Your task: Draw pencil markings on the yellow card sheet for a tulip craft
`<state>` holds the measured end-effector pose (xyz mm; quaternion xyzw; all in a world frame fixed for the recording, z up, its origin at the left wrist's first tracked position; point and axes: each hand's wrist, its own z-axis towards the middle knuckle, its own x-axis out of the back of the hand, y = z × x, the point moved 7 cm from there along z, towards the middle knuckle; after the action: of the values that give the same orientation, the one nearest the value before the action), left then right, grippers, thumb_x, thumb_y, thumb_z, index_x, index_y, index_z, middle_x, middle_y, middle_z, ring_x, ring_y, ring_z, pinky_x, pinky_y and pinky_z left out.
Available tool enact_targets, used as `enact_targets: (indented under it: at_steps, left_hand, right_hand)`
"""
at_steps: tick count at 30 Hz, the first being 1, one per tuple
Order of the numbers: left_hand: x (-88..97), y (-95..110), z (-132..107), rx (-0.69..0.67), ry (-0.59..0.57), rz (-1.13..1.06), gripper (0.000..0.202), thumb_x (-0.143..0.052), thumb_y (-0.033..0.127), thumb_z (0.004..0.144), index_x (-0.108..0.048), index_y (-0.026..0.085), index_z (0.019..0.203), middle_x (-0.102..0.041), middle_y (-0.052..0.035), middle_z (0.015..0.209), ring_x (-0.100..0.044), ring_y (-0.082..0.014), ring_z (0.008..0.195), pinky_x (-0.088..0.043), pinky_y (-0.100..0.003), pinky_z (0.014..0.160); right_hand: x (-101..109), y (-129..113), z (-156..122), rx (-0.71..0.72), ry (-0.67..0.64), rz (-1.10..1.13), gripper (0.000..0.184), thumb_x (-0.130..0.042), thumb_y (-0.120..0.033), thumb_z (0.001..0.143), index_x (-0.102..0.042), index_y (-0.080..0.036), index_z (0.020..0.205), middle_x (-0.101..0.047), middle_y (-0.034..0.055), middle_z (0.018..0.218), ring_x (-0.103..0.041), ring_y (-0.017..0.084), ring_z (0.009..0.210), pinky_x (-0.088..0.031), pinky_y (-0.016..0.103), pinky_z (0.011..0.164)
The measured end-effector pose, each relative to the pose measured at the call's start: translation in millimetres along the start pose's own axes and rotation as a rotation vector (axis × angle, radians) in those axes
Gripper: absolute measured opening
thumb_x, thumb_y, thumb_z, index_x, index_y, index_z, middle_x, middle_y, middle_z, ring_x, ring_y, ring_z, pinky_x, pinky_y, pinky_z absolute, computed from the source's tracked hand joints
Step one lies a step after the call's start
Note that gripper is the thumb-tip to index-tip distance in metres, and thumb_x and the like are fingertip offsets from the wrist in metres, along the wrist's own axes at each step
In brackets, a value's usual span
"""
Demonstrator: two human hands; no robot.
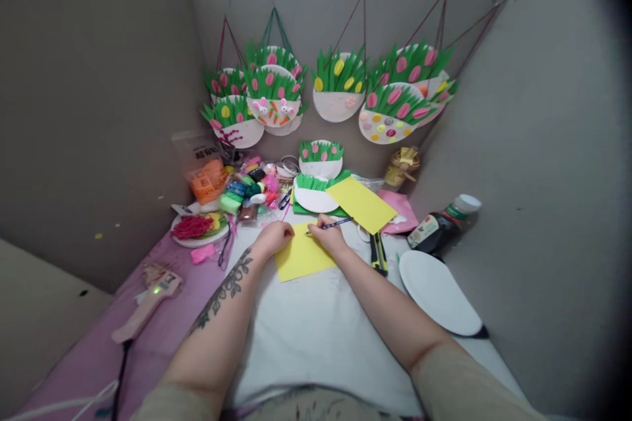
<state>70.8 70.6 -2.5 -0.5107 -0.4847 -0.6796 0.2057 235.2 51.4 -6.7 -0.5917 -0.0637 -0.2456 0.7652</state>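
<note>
On the white table covering in front of me lies a sheet of yellow paper (302, 259). My right hand (330, 237) grips a dark patterned pencil (338, 223), its tip at the upper part of the sheet. At the sheet's upper left edge, my left hand (274, 237) rests with curled fingers closed on the paper. Just behind the hands, a white half paper plate with green paper grass (316, 199) lies on green paper. A second yellow sheet (363, 204) sits to its right, partly over the green.
Beside my right forearm are a utility knife (379, 254), a dark bottle (439, 223) and white paper plates (437, 293). Clay packets (241, 196), a plate of red yarn (192, 227) and a pink glue gun (151, 302) occupy the left. Decorated half plates (340, 105) hang behind.
</note>
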Motion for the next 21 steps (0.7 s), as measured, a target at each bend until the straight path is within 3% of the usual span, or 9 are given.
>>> enact_targets:
  at_steps: [21]
  left_hand:
    - [-1.6,-1.8,1.2,0.002,0.0,-0.015,0.024,-0.052,0.014,0.074,-0.072,0.017,0.088,-0.072,-0.0065,0.09,-0.064,-0.0187,0.081,-0.047,-0.025,0.075]
  right_hand:
    - [-1.2,0.4,-1.1,-0.021,-0.004,-0.041,0.028,-0.057,-0.034,0.066,-0.036,-0.022,0.053,-0.037,-0.0071,0.048,-0.036,0.012,0.051,-0.027,0.024,0.05]
